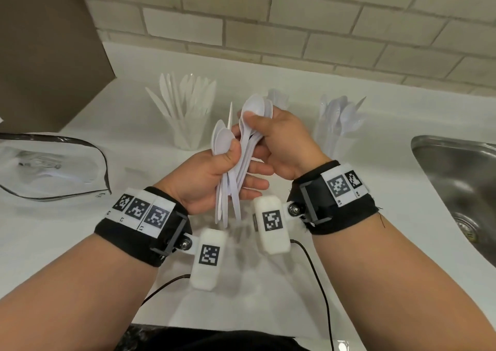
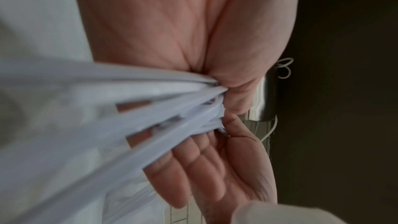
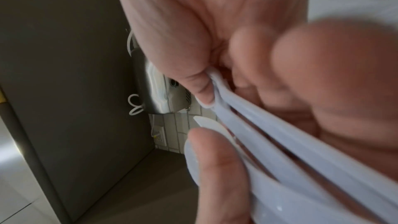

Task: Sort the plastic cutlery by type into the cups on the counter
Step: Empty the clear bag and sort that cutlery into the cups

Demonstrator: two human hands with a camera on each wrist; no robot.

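Both hands meet above the white counter (image 1: 308,141) around a bundle of white plastic spoons (image 1: 230,179). My left hand (image 1: 214,168) grips several of them, bowls up, thumb pressed on a spoon bowl (image 1: 224,141). My right hand (image 1: 271,138) holds another cluster of spoons (image 1: 255,106), thumb over their necks. The handles (image 2: 129,108) fan out blurred in the left wrist view. In the right wrist view the thumb presses the spoon handles (image 3: 269,142). Behind stand a clear cup of knives (image 1: 185,120), a clear cup of spoons (image 1: 335,125), and a third cup (image 1: 279,98) mostly hidden by my right hand.
A steel sink (image 1: 461,184) lies at the right. A clear plastic bag (image 1: 51,168) lies at the left on the counter. A brown cabinet side (image 1: 48,55) rises at the far left, a tiled wall (image 1: 295,23) behind. Cables (image 1: 316,265) trail from the wrist units.
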